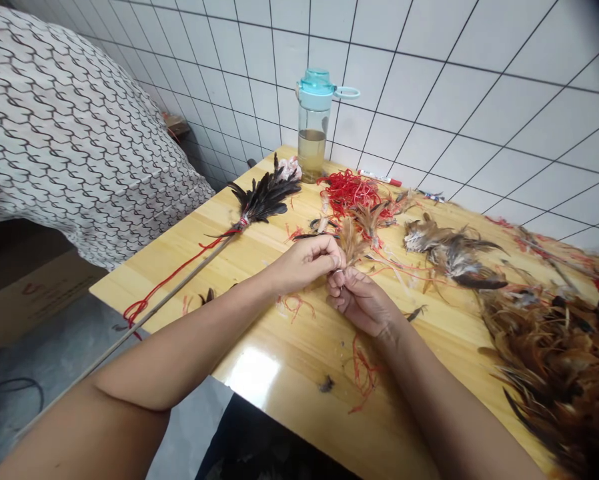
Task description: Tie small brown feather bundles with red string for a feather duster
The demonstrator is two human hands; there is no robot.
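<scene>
My left hand (307,261) and my right hand (360,300) meet over the middle of the wooden table (299,353). Both are closed in a pinch on the stems of a small bunch of brown feathers (352,241) that stands up between them. Just beyond lies a tangle of red string (348,190). To the left a thin stick (179,290) lies slantwise, with dark feathers (267,197) bound to its far end by red string that trails along it.
A big heap of brown feathers (554,353) covers the table's right side, with smaller clumps (447,250) nearer the middle. A water bottle with a teal lid (313,127) stands by the tiled wall. A person in a patterned garment (69,133) is at the left.
</scene>
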